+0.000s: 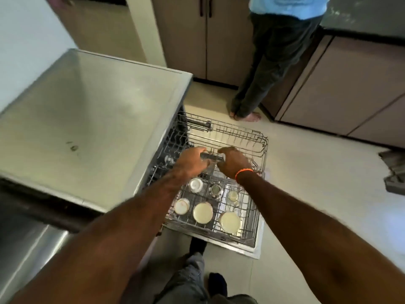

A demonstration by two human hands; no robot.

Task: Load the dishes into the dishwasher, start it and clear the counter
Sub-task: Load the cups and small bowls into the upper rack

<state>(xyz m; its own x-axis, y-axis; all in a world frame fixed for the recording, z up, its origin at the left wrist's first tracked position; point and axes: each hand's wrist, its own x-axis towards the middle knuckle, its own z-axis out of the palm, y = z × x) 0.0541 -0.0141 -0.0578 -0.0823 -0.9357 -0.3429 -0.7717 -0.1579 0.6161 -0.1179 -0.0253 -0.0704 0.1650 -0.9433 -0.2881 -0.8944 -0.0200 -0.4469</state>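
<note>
You had both hands down over the pulled-out rack [260, 148] of the dishwasher [171, 137], and the thing that mattered was the dark bar-shaped piece [211, 157] stretched between them. Your left hand [191, 164] had its fingers curled round the end nearer the dishwasher body, and your right hand [233, 163], the one with the orange band at the wrist, was wrapped over the end farther from it, so each hand gripped one end and neither was any nearer than the other. The bar's long axis ran across the rack, pointing from the dishwasher body out toward the rack's outer wall, roughly level, and it sat right at the rack's middle row of prongs; whether it was a utensil or part of the rack itself, the blur would not let me say. On the side of the bar nearer your feet, the rack held a white cup [195, 184], a steel cup [215, 189], a small glass [233, 195] and three pale round dishes [202, 212]. Beyond the bar the rack showed bare wire, so I judged any lowering would need the bar kept square to those prongs.
</note>
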